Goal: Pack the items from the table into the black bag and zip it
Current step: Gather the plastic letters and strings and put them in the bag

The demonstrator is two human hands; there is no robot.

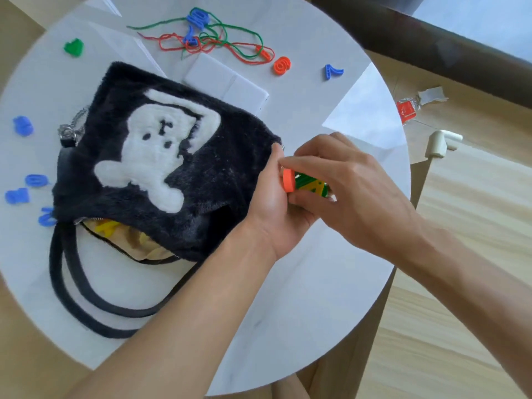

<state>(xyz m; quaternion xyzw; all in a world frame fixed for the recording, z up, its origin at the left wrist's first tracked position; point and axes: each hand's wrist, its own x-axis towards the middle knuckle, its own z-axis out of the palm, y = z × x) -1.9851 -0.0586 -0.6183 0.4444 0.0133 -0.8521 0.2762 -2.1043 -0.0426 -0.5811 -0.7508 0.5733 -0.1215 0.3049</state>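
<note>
Inspector: Head view is showing both hands holding a stack of plastic pieces (305,185) just beside the black bag (201,174), at its right corner.

Clerk: Grips?

Inspector: The left hand (273,214) is cupping the stack from beneath and the right hand (357,191) is clasping it from above (likely keeping it together for one insertion). The bag is lying flat on the table (288,326), its zipper mouth (126,243) gaping toward the person. Blue numbers (23,126) and strings (230,44) are lying unpacked.

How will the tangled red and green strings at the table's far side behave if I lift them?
Likely floppy: the red and green strings lie in loose, crossing loops. Blue plastic numbers among them may be threaded on and dangle along. Probably light, snag-prone.
</note>
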